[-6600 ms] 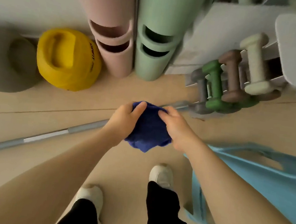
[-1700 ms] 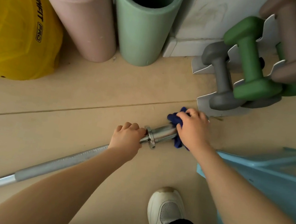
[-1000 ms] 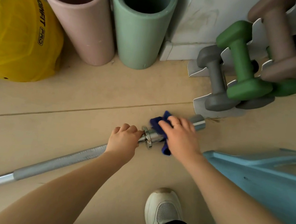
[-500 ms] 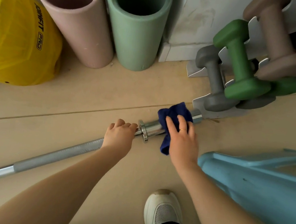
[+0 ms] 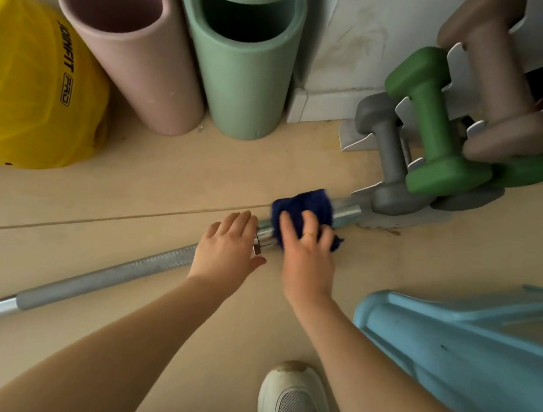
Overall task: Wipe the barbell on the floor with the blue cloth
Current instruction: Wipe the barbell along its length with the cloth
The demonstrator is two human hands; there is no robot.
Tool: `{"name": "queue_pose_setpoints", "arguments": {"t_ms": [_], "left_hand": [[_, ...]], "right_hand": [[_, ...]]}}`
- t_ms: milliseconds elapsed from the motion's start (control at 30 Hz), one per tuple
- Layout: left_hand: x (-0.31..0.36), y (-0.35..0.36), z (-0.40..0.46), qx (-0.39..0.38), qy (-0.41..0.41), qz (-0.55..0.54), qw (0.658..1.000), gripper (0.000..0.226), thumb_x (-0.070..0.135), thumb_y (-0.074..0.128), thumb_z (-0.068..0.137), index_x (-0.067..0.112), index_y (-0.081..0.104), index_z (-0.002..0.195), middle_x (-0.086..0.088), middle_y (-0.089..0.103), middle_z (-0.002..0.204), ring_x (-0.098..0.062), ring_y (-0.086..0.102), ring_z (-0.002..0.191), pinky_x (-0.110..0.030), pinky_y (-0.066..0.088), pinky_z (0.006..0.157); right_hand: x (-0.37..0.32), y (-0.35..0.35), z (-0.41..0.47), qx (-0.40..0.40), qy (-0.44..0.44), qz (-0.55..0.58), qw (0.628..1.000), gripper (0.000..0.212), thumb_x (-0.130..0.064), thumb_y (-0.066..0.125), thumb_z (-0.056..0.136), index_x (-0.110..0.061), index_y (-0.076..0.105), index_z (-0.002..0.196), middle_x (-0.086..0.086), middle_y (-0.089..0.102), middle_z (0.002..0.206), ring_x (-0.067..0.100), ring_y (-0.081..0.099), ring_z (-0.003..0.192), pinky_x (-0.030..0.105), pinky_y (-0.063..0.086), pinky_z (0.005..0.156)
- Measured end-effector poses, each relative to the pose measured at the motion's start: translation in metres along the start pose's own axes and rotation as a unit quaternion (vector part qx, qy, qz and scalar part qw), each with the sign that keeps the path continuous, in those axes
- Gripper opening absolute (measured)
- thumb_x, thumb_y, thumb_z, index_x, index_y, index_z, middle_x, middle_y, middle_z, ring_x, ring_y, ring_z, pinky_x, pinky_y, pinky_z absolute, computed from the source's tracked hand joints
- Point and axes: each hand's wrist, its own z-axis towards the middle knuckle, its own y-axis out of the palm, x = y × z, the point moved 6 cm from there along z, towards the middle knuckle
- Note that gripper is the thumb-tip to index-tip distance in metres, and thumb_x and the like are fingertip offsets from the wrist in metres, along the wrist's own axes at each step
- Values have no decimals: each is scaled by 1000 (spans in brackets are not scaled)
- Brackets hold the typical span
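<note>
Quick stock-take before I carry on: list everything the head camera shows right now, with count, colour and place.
barbell: one, silver and grey, lying diagonally on the floor
blue cloth: one, dark blue, draped over the barbell's sleeve end
ball: one, yellow, far left
foam tubes: two, pink and green, upright by the wall
dumbbells: several, grey, green, brown, on a white rack at right
plastic stool: one, light blue, lower right
shoe: one, white, bottom centre
left hand: fingers straight, resting on the bar
right hand: fingers flat, pressing the cloth

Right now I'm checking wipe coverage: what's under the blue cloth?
The blue cloth drapes over the barbell sleeve, pressed by the right hand. Bare chrome shows either side; the covered stretch is hidden.
</note>
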Motion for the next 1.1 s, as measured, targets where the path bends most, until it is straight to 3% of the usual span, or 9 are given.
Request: {"name": "queue_pose_setpoints", "arguments": {"t_ms": [133,267,333,433,533,733,900,1000,1100], "left_hand": [[-2,-1,8,3,-27,32,999,72,37,92,42,9,66,102,-1,69,101,-21,67,95,-32,54,73],[-4,-1,13,-3,-24,-13,1000,60,37,63,85,17,38,135,4,43,141,-17,34,135,-32,29,106],[-9,-2,18,-5,-32,-35,999,59,37,60,88,18,34,138,5,40,143,-15,27,138,-32,24,110],[-11,-3,22,-27,-49,-67,996,58,35,59,89,19,33,139,5,38,144,-15,23,140,-32,22,112],[-12,-5,27,-41,-61,-72,995,59,36,59,89,19,33,139,5,37,146,-15,19,142,-32,20,113],[-13,-11,29,-66,-58,-65,994,62,38,57,90,19,30,142,4,34,148,-14,19,143,-32,20,112],[-14,-10,28,-68,-66,-72,993,64,38,54,92,18,25,145,4,30,151,-14,18,143,-31,19,112],[-16,-9,29,-66,-71,-85,992,62,36,55,91,18,27,144,3,34,148,-15,22,141,-31,22,111],[-17,-8,30,-65,-66,-84,992,60,36,57,90,16,31,141,2,39,144,-17,26,139,-31,25,109]], "right_hand": [[5,2,8,13,-126,-19,992,58,-4,58,65,-25,59,119,9,61,119,35,59,90,37,56,60],[59,0,25,12,78,66,995,65,2,58,78,-27,46,134,8,36,147,40,42,115,46,51,83],[62,8,26,5,167,146,975,67,6,51,82,-26,37,139,6,16,154,37,29,127,44,45,95],[49,12,25,54,220,271,936,68,13,50,81,-19,36,139,9,12,153,33,28,133,40,37,106],[59,12,29,89,291,385,871,64,14,45,84,-12,31,141,16,17,149,31,35,132,40,33,110],[70,25,30,68,496,569,653,50,-1,36,94,-16,30,141,8,40,144,29,42,129,44,31,110],[45,22,19,-22,512,620,595,43,-5,36,97,-14,34,139,3,46,134,24,49,111,35,38,86],[47,29,26,21,499,596,629,46,-6,34,96,-14,32,141,10,44,140,28,47,122,38,39,99],[34,23,25,46,413,470,779,54,-4,40,94,-8,24,145,22,34,142,36,40,128,35,31,109]]}}
